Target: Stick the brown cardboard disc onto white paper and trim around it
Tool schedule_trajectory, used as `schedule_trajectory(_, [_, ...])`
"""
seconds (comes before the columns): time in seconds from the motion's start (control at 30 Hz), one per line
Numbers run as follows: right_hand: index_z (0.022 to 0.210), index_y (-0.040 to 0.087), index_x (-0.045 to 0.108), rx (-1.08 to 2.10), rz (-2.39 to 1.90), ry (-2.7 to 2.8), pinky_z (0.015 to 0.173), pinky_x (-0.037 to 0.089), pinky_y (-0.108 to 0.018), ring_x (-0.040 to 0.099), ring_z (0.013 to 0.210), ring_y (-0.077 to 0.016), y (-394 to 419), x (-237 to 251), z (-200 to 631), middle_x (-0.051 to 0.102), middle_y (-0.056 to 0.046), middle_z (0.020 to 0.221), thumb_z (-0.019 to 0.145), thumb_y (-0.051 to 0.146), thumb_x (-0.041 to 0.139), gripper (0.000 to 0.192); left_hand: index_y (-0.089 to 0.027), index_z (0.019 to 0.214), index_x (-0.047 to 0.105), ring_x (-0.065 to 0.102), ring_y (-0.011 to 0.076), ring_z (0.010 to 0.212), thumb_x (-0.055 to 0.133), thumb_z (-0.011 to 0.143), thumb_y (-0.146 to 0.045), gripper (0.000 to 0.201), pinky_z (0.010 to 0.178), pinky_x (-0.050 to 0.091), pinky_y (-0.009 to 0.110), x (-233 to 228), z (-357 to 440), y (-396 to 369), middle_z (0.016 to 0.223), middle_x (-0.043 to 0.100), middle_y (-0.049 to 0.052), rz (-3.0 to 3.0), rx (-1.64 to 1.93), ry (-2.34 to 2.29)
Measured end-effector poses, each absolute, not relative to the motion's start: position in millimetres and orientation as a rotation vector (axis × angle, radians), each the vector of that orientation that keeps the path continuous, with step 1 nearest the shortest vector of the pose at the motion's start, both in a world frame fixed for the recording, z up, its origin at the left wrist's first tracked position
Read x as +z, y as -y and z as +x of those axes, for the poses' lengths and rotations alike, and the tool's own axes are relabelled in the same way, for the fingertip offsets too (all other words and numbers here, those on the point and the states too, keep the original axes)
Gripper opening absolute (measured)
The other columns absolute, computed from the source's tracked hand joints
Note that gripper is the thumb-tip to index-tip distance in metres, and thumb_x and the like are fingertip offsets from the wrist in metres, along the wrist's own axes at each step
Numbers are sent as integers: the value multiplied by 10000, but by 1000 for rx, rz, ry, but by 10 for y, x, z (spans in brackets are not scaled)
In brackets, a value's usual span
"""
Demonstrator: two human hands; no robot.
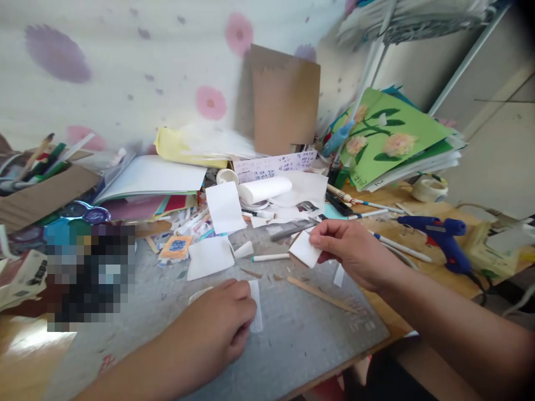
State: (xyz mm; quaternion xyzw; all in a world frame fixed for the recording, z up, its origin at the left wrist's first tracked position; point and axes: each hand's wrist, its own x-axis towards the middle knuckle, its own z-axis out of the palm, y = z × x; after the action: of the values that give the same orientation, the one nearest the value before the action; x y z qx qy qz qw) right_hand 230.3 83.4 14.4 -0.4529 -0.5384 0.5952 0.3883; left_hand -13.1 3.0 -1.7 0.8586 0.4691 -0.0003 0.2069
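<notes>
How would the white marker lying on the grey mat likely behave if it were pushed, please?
The marker looks round and slim, so it would probably roll across the flat mat. It seems light. Paper scraps beside it might stop it.

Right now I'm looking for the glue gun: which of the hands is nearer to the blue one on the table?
Right. The right hand, pinching a white paper piece, lies just left of the blue glue gun; the left hand rests farther away on the grey mat.
</notes>
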Motion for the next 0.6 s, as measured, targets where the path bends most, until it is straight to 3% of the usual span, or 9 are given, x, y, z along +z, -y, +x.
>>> schedule_trajectory(0.13, [645,161,615,1531,-1133,1376,544,434,-221,534,590,-98,-835,160,2312,611,4,672,678,302,720,179,-185,698,543,525,162,724,444,795,-127,151,635,365,264,27,-186,-94,806,571,19,2290,57,-1331])
schedule_trajectory(0.23, [643,165,621,1530,-1120,1372,564,448,-227,538,598,-102,-821,169,2316,612,5,668,678,304,722,176,-197,745,553,531,178,763,548,794,-250,73,659,366,276,113,-250,-126,838,574,12,2220,90,-1401])
schedule_trajectory(0.3, [644,171,627,1528,-1117,1382,576,457,-235,545,609,-109,-804,166,2310,616,3,676,672,307,727,171,-209,786,577,529,212,818,645,735,-327,146,684,364,295,141,-271,-132,871,580,17,2238,62,-1421])
schedule_trajectory(0.37, [646,179,625,1525,-1128,1376,584,463,-242,555,622,-117,-773,156,2292,619,1,690,666,316,731,174,-209,790,599,522,230,850,682,703,-313,160,706,362,305,131,-273,-129,879,582,23,2258,38,-1408])
schedule_trajectory(0.47, [651,182,612,1535,-1149,1347,576,463,-251,559,618,-122,-708,142,2241,619,-3,700,659,341,730,199,-197,733,618,519,210,826,614,747,-224,30,711,359,296,87,-259,-132,836,587,23,2268,76,-1365])
schedule_trajectory(0.6, [647,174,598,1525,-1123,1323,565,457,-250,536,600,-114,-628,142,2177,604,1,686,663,343,729,215,-181,639,593,490,161,701,578,741,-196,105,643,349,258,115,-247,-172,708,543,-12,1958,410,-1379])
